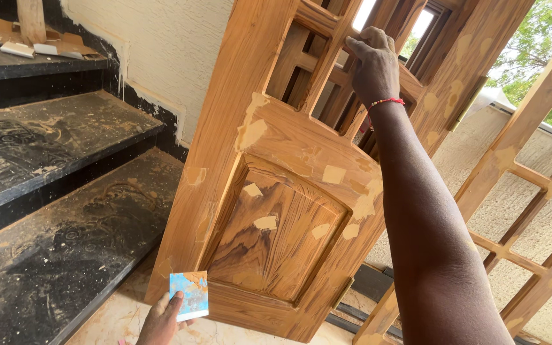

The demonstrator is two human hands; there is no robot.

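Fingers of our right hand (373, 64) gripped a crossbar of the leaning wooden door (276, 211), high in its lattice. Our left hand (160, 321) pinched a small blue card (189, 295) near the door's bottom corner, beside dusty stairs (52, 191).

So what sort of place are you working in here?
Probably a house under construction or renovation: dusty dark stairs, a patched wooden door steadied by the right hand, and bare window frames leaning nearby.
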